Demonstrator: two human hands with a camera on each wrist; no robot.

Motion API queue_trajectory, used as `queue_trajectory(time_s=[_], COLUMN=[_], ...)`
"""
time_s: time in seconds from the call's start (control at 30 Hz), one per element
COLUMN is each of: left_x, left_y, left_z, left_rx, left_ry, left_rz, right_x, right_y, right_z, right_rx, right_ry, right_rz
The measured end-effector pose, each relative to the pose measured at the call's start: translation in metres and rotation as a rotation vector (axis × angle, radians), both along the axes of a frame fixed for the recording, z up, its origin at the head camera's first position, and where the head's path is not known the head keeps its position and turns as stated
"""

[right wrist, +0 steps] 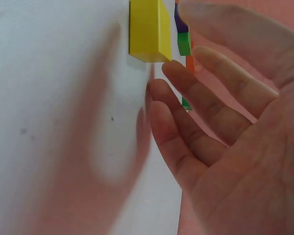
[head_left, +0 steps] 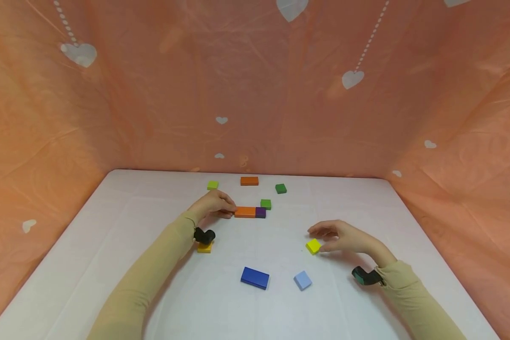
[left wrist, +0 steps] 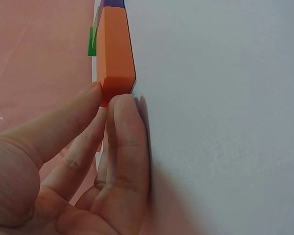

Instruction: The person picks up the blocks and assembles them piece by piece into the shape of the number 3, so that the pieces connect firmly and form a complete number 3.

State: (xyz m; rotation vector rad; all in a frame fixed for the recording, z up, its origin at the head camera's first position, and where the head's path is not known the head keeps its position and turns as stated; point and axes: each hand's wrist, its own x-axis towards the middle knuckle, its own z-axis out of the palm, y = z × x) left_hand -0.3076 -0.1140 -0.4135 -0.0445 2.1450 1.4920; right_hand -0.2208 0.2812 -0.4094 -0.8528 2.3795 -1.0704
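On the white table, my left hand (head_left: 214, 204) pinches the left end of an orange block (head_left: 244, 212). In the left wrist view the thumb (left wrist: 88, 93) is at one edge of that block and the other fingertips are at its near end. A small purple block (head_left: 260, 212) sits against the orange block's right end. A light green block (head_left: 266, 204) stands just behind the purple one. My right hand (head_left: 344, 237) is beside a yellow block (head_left: 313, 246), its fingers loosely spread and nothing held between them.
At the back are a lime block (head_left: 213, 185), another orange block (head_left: 249, 181) and a dark green block (head_left: 281, 188). A golden-yellow block (head_left: 204, 248) lies under the left wrist camera. Nearer are a blue block (head_left: 255, 278) and a light blue block (head_left: 302, 280). Curtains (head_left: 255, 94) border the table.
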Motion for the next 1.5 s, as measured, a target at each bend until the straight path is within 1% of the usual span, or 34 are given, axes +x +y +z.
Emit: queue_trajectory(time_s=[0.13, 0.4, 0.77, 1.07, 1.27, 1.5], left_x=[0.0, 0.001, 0.002, 0.002, 0.003, 0.003], left_y=[0.0, 0.0, 0.0, 0.001, 0.001, 0.001], left_z=[-0.001, -0.001, 0.0, 0.0, 0.001, 0.0], left_rx=[-0.006, -0.009, -0.011, -0.007, -0.014, -0.012], left_ry=[0.003, 0.014, 0.023, 0.022, 0.02, 0.023], left_rz=[0.0, -0.002, 0.0, -0.002, 0.005, 0.002], right_x=[0.001, 0.003, 0.002, 0.004, 0.0, -0.009], right_y=[-0.002, -0.008, -0.009, -0.009, -0.01, -0.022], right_z=[-0.001, -0.002, -0.006, -0.005, -0.007, -0.009], right_rx=[0.003, 0.02, 0.038, 0.069, 0.072, 0.039], right_ry=[-0.008, 0.015, 0.05, 0.06, 0.074, 0.107], right_rz=[0.008, 0.022, 0.032, 0.017, 0.021, 0.018])
